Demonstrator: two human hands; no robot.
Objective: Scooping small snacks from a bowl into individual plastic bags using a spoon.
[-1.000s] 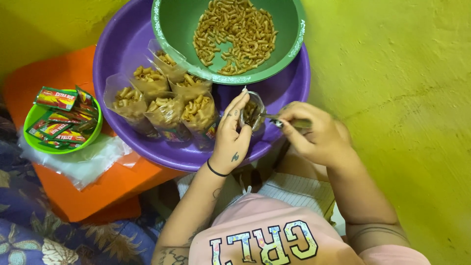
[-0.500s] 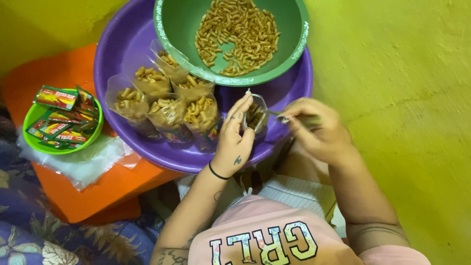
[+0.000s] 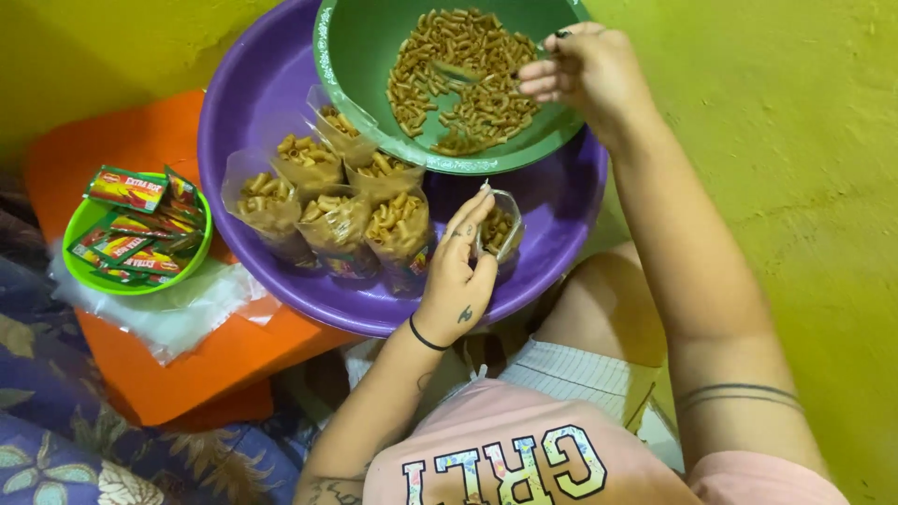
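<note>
My left hand (image 3: 458, 271) holds a small clear plastic bag (image 3: 500, 227) partly filled with pasta, upright over the near part of the purple basin (image 3: 271, 84). My right hand (image 3: 585, 70) is stretched out over the green bowl (image 3: 360, 47), gripping a metal spoon (image 3: 468, 75) that rests in the loose pasta (image 3: 458, 103). Several filled pasta bags (image 3: 327, 201) stand together in the basin, left of my left hand.
A small green bowl (image 3: 84, 220) full of red and green sachets sits on an orange board (image 3: 140, 140) at the left. Clear empty bags (image 3: 178, 313) lie beside it. A yellow-green wall and floor surround the right side. Patterned blue cloth lies bottom left.
My right hand has left the small bag and moved up and away to the green bowl with the spoon. My left hand keeps the bag where it was.
</note>
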